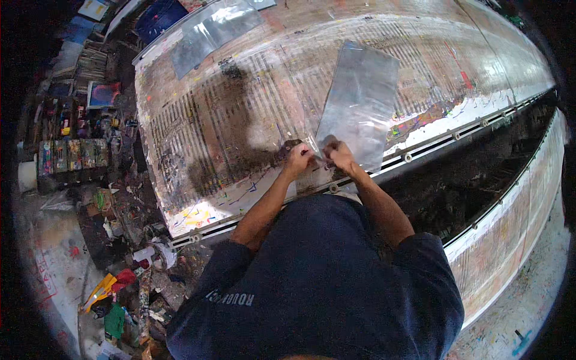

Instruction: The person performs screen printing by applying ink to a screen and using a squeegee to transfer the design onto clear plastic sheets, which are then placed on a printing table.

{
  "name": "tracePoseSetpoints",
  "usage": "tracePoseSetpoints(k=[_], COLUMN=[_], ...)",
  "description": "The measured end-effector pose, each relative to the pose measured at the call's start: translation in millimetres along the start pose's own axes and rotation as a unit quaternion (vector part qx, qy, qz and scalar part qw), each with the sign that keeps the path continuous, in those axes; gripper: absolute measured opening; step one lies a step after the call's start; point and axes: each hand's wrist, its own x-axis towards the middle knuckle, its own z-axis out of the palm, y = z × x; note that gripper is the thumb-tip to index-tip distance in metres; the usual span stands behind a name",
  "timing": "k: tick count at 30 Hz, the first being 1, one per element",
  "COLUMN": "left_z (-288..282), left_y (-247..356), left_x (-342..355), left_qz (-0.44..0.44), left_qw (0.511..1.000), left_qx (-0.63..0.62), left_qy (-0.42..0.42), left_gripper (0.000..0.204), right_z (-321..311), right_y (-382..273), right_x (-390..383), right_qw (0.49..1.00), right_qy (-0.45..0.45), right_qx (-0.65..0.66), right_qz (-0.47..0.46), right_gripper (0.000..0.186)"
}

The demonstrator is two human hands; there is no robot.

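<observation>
A clear, greyish plastic sheet (363, 96) lies on the long, paint-stained table (270, 114), its near end by my body. At the sheet's near left corner, my left hand (297, 160) is closed in a pinch, with a bit of the plastic at its fingertips. Close beside it on the right, my right hand (341, 156) is also closed, its curled fingers on the same corner. The fingers of the right hand are slightly blurred. Only a small gap separates the two hands, just above the table's near edge.
Another clear sheet (216, 33) lies toward the table's far left. A metal rail (408, 158) with round fittings runs along the near edge. A second long table (504, 240) stands at the right, across a dark gap. Scraps and rags (114, 288) litter the floor at left.
</observation>
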Motion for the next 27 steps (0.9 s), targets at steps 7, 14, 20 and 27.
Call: tracePoseSetpoints(k=[7,14,20,27], left_z=[-66.6,-225.4,-349.8,-479.1], left_y=[-25.6,-56.0,-51.5,-57.8], left_x=[-3.3,-12.3,-50.3,-117.9], left_qz=[-0.031,-0.067,-0.187,-0.138], left_qw=[0.957,0.954,0.898,0.775], left_qx=[-0.271,-0.038,-0.123,0.144], left_qy=[0.093,0.288,0.379,0.599], left_gripper=[0.012,0.017,0.019,0.012], right_z=[-149.2,-270.9,-275.2,-307.3], right_y=[-47.4,-36.9,-19.0,1.0], right_x=[24.5,-6.4,-47.9,-42.7], right_qw=[0.906,0.789,0.754,0.663], right_qy=[0.302,0.524,0.584,0.705], right_qx=[-0.195,-0.301,-0.302,-0.194], right_qz=[-0.225,-0.106,0.019,0.161], right_gripper=[0.010,0.023,0.033,0.030])
